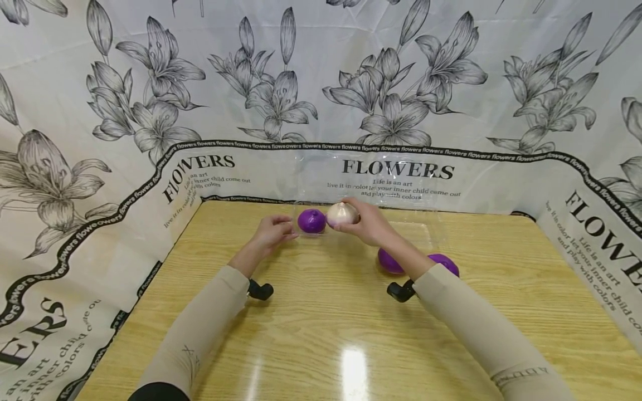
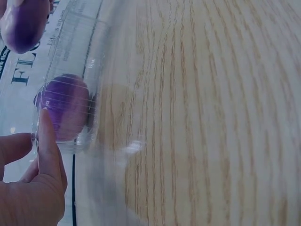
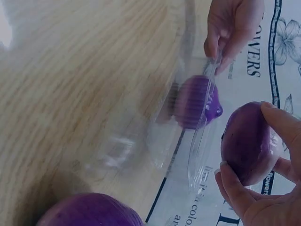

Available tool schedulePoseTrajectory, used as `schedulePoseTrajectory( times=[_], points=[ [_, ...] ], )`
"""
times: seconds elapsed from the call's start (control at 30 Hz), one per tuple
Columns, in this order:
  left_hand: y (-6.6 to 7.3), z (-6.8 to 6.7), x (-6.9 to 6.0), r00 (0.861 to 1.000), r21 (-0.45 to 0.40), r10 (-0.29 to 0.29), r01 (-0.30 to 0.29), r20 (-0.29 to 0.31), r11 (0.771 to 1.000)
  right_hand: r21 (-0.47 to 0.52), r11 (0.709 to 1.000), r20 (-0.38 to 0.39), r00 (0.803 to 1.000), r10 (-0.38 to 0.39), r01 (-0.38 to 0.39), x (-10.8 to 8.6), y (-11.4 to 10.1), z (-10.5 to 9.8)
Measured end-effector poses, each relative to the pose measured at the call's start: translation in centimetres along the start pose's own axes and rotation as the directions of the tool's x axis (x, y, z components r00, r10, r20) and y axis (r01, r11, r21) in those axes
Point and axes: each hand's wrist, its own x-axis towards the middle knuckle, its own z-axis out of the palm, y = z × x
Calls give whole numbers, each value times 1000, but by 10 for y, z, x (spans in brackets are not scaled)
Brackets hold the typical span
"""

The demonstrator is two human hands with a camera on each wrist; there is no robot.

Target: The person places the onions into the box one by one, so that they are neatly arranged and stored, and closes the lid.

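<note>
My left hand point(image 1: 273, 233) pinches the near left rim of a clear plastic container point(image 3: 194, 162) between thumb and fingers. Inside that container, close to the left hand, lies a purple onion point(image 1: 311, 221) with a pointed tip. Just right of it, my right hand point(image 1: 370, 223) grips a second onion point(image 1: 342, 214), pale on top and purple lower down. The right wrist view shows thumb and fingers spread round this onion point(image 3: 249, 143), which is held above the container's rim. Part of the container is hidden behind the right hand and forearm.
Two more purple onions, one point(image 1: 389, 262) left of the right forearm and another point(image 1: 445, 263) right of it, are partly hidden by that arm. Light wooden tabletop point(image 1: 311, 312) lies under everything. A flower-printed white cloth point(image 1: 281, 172) rises behind the table and at both sides.
</note>
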Motion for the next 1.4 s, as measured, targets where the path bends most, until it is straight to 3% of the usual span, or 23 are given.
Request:
schedulePoseTrajectory(
  times=[0.3,0.53,0.7,0.97,1.4],
  points=[
    [3,0,-1,1000,15,-1,1,-11,1000,-140,990,-11,1000,-27,25,21,7,9],
    [3,1,-2,1000,21,-1,1,-3,1000,-254,967,6,999,31,-29,29,11,17],
    [1,0,0,1000,14,1,-1,6,1000,-277,959,6,998,59,-55,33,16,21],
    [2,0,-2,1000,19,0,0,-5,1000,-278,960,13,1000,28,-23,42,25,30],
    [0,-1,1,1000,28,11,-11,-6,1000,-378,925,51,998,46,-23,49,27,39]
  ],
)
